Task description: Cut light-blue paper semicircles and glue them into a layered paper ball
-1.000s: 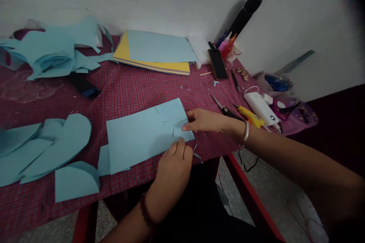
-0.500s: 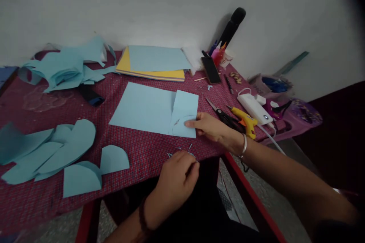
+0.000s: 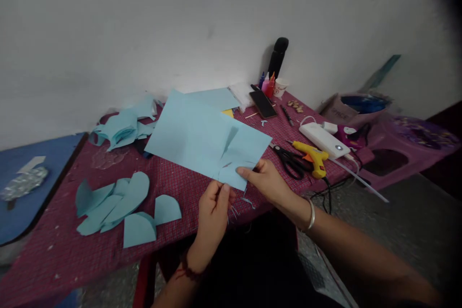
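Note:
A large light-blue sheet of paper [image 3: 195,134] is lifted and tilted above the table, with a torn or cut slit towards its right part. My right hand [image 3: 269,180] pinches its lower right side, thumb on top. At the lower edge my left hand [image 3: 214,207] grips the same sheet between thumb and fingers. Thin paper scraps [image 3: 234,211] lie below, by the table's front edge. Black-handled scissors [image 3: 292,163] rest just right of the sheet. Left of it lie cut rounded blue paper pieces [image 3: 126,202] and quarter-circle pieces [image 3: 140,229].
A yellow glue gun [image 3: 312,154], a white power bank [image 3: 323,139] and a phone [image 3: 263,104] lie on the right of the checked tablecloth [image 3: 90,255]. Paint bottles [image 3: 267,85] and a paper cup [image 3: 280,87] stand behind. Crumpled blue offcuts [image 3: 124,125] sit back left.
The sheet has come up off the table and turned, now covering part of the paper stack behind. My left hand has moved up and taken hold of its lower edge. The view has shifted left.

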The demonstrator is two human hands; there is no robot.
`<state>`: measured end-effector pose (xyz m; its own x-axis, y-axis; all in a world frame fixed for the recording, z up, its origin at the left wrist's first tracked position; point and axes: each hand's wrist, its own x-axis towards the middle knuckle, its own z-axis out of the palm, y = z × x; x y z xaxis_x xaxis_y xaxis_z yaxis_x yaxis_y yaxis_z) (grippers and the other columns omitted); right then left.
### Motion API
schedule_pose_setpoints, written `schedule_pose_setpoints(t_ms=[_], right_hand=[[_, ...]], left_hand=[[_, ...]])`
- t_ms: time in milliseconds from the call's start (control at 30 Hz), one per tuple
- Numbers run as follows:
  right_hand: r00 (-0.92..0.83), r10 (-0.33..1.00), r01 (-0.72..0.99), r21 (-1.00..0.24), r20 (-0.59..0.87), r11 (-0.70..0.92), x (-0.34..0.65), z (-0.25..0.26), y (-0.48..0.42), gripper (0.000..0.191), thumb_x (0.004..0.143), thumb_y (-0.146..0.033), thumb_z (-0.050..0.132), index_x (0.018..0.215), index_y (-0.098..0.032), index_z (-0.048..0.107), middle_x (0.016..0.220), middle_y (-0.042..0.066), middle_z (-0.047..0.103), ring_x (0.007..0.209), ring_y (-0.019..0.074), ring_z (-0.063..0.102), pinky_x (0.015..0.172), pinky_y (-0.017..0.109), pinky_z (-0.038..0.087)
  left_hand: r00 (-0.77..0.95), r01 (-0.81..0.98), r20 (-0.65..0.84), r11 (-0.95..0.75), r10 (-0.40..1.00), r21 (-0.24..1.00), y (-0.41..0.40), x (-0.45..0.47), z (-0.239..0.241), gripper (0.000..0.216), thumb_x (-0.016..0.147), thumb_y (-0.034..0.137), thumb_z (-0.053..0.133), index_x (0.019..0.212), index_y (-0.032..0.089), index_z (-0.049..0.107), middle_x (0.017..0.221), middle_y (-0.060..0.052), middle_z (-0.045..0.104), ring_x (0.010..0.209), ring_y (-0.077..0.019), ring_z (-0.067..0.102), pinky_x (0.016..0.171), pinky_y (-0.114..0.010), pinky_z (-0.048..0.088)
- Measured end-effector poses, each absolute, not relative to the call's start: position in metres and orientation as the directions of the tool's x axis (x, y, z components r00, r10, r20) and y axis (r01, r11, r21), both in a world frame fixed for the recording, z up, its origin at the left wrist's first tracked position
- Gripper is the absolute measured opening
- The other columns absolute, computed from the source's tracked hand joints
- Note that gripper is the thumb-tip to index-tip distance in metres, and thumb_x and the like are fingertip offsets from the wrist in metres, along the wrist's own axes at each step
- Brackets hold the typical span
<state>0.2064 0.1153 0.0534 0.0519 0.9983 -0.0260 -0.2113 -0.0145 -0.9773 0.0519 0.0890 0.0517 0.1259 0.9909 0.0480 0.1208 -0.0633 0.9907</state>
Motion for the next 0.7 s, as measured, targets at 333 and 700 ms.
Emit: schedule_pose_setpoints(t_ms=[333, 700], right_hand=[[0.236, 0.965, -0.103, -0.984, 0.117, 0.144, 0.186, 0.049, 0.106, 0.018, 0.07, -0.034, 0.072, 0.07, -0.016, 0.069, 0.066, 0.002, 0.071, 0.057, 0.0138, 0.058, 0.056, 0.027, 0.049], [0.147, 0.987, -0.509, -0.861, -0.07, 0.014, 0.18, 0.048, 0.107, 0.035, 0.06, -0.041, 0.083, 0.086, -0.021, 0.07, 0.081, 0.002, 0.074, 0.072, 0.018, 0.065, 0.074, 0.034, 0.054]], left_hand=[[-0.128, -0.47, 0.009, -0.069, 0.992, 0.88, 0.102, 0.083, 0.046, 0.027, 0.077, 0.034, 0.074, 0.101, 0.022, 0.067, 0.093, -0.001, 0.07, 0.083, -0.013, 0.065, 0.076, -0.024, 0.051], [-0.164, -0.437, 0.035, -0.105, 0.986, 0.893, 0.107, 0.068, 0.052, 0.029, 0.075, 0.028, 0.076, 0.103, 0.021, 0.068, 0.102, -0.003, 0.074, 0.095, -0.016, 0.068, 0.094, -0.032, 0.051]])
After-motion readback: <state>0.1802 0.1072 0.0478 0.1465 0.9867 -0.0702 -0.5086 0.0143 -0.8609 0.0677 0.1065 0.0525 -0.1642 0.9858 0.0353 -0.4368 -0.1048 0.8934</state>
